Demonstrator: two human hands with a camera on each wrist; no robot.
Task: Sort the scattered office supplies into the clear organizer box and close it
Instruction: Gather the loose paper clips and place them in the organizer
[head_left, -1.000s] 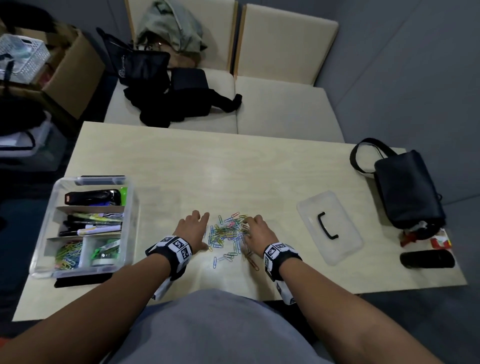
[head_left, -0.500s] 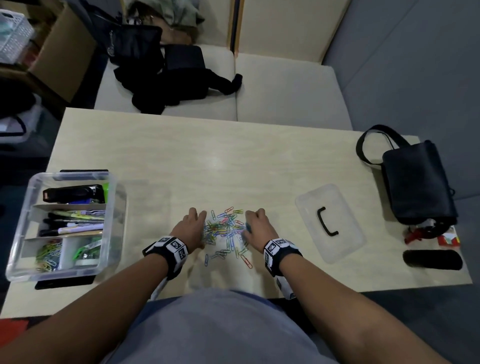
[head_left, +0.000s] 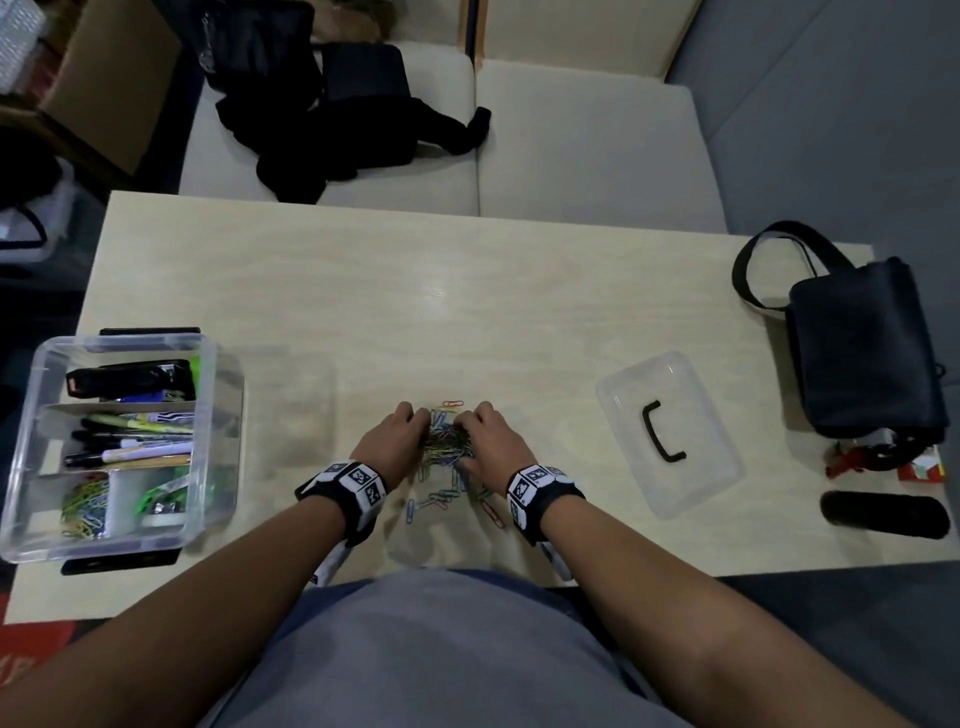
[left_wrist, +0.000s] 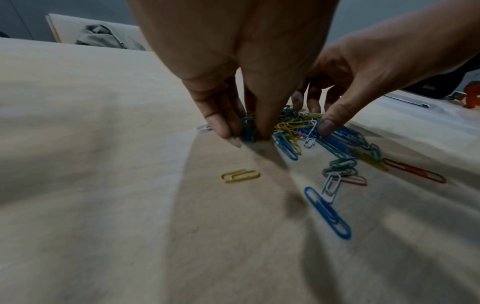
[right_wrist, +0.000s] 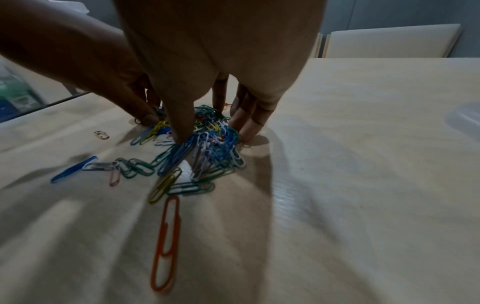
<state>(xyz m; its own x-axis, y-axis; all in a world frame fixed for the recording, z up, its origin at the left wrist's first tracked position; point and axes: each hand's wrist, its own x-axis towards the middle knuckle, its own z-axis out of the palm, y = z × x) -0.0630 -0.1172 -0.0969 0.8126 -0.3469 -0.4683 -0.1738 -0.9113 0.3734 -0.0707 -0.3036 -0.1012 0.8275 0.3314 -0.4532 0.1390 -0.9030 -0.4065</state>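
Note:
A heap of coloured paper clips lies on the table's near middle. My left hand and right hand close in on it from both sides with curled fingers. In the left wrist view the left hand pinches clips of the heap. In the right wrist view the right hand grips the heap between thumb and fingers. Several loose clips lie nearer me, among them an orange one. The clear organizer box stands open at the left, holding pens, a stapler and clips. Its lid lies at the right.
A black bag sits at the table's right end, with a red item and a black case in front of it. Behind the table runs a cream bench with black bags. My torso is against the near edge.
Both hands have moved inward and their fingers have curled, pushing the spread clips into a tight heap between them. The head camera has tilted down a little.

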